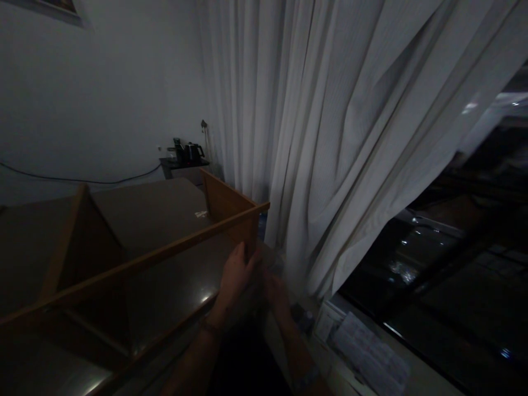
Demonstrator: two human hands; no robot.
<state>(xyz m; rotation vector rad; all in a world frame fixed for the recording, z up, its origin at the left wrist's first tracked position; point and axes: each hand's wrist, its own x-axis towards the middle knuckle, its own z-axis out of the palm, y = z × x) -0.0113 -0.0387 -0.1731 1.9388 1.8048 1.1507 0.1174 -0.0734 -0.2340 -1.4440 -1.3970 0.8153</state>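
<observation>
Left hand [236, 267] grips the wooden frame [165, 251] beside the right hand [277, 293].

A long pale curtain [330, 137] hangs in folds beside a dark window [445, 297], its lower edge slanting up to the right; small bright spots show in the glass. On the plain wall [107, 82], the lower part of a picture frame [61, 6] shows at top left, and a dark cable [82, 180] sags across lower down. In the corner, 2 dark items, 1 a jug-like vessel [192, 153] with a handle, stand on a small cabinet [168, 168]. At lower right lies a pale, blurrily patterned bundle [369, 352].
</observation>
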